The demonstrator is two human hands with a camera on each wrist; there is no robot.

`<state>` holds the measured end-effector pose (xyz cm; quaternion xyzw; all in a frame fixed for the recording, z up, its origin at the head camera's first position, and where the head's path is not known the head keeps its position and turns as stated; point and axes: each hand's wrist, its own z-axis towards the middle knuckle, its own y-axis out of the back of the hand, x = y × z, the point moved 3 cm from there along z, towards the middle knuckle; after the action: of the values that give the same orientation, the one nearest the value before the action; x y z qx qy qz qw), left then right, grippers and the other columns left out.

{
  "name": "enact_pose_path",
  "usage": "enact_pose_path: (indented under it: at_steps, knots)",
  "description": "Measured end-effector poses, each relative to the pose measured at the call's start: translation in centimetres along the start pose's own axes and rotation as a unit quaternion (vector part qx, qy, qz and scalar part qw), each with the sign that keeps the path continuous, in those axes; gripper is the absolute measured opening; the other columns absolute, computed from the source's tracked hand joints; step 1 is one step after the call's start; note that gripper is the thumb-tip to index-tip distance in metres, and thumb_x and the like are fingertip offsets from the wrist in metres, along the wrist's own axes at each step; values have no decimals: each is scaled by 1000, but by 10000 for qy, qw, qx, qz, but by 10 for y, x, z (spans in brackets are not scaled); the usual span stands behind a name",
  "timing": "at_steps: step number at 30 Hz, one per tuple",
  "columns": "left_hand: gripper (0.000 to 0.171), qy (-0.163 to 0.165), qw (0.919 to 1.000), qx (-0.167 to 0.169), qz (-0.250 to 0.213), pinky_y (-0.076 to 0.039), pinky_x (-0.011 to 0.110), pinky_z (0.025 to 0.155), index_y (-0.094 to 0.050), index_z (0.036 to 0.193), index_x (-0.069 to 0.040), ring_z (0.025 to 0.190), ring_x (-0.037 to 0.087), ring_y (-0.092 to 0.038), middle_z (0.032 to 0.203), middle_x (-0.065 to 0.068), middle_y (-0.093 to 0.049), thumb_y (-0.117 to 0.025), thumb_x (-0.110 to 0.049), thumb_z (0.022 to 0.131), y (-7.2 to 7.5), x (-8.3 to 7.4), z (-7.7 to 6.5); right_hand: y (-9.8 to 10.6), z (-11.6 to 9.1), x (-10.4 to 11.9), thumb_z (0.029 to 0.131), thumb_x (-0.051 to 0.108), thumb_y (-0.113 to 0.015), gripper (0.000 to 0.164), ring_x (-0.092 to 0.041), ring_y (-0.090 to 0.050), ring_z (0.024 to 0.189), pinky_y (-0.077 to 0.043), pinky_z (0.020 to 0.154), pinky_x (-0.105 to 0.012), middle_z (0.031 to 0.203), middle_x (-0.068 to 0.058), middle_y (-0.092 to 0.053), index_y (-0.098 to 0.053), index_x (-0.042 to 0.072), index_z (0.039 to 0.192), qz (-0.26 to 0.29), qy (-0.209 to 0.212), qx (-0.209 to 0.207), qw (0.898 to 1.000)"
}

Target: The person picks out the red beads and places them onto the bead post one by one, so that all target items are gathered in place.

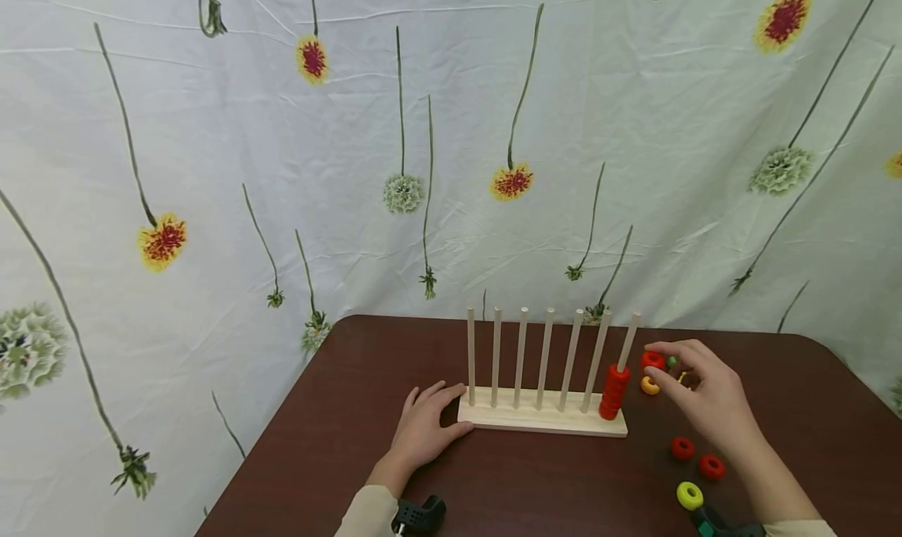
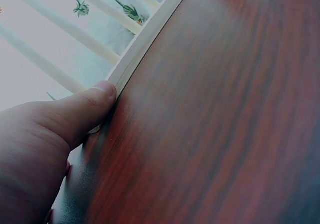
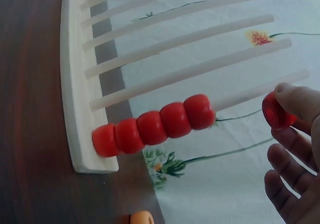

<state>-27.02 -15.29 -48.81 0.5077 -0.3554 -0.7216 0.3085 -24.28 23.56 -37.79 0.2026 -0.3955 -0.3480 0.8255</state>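
A pale wooden peg stand [image 1: 543,419] with several upright pegs stands on the table. My left hand [image 1: 426,427] holds the left end of its base, with the thumb [image 2: 92,101] against the front edge and the forefinger at the back corner. Several red beads [image 3: 152,127] are stacked on the rightmost peg, whose upper part is bare. My right hand [image 1: 708,388] pinches another red bead [image 3: 276,111] between thumb and forefinger, close beside the upper end of that peg. The other fingers of this hand are loosely bent in the right wrist view.
Two loose red beads [image 1: 682,448] and a yellow bead [image 1: 689,495] lie near my right forearm. An orange bead [image 1: 650,385] and a green bead [image 1: 672,361] lie behind the right hand. A flowered cloth [image 1: 451,145] hangs behind the dark table [image 1: 338,412].
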Motion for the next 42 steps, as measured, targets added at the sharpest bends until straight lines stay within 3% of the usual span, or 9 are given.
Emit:
enact_pose_path:
  at_steps: [11, 24, 42]
  knots:
    - [62, -16, 10000, -4, -28, -18, 66, 121, -58, 142, -18, 143, 31, -44, 143, 2, -60, -76, -41, 87, 0, 0, 0, 8, 9, 20, 90, 18, -76, 31, 10, -47, 74, -43, 59, -12, 101, 3, -61, -72, 13, 120, -45, -109, -363, 9993]
    - [62, -53, 10000, -44, -12, -19, 65, 121, -59, 141, -18, 143, 31, -45, 142, 2, -61, -76, -42, 87, 0, 1, -1, 13, 23, 36, 85, 2, -77, 39, 17, -47, 76, -41, 63, -4, 102, -1, -61, -70, 10, 123, 199, 280, -892, 9954]
    - [62, -30, 10000, -27, -16, -18, 65, 122, -58, 142, -19, 144, 30, -44, 143, 1, -60, -76, -42, 87, -1, 1, 0, 12, 35, 41, 86, 3, -77, 41, 19, -46, 80, -41, 68, 1, 111, -6, -66, -69, 12, 125, 232, 269, -916, 9952]
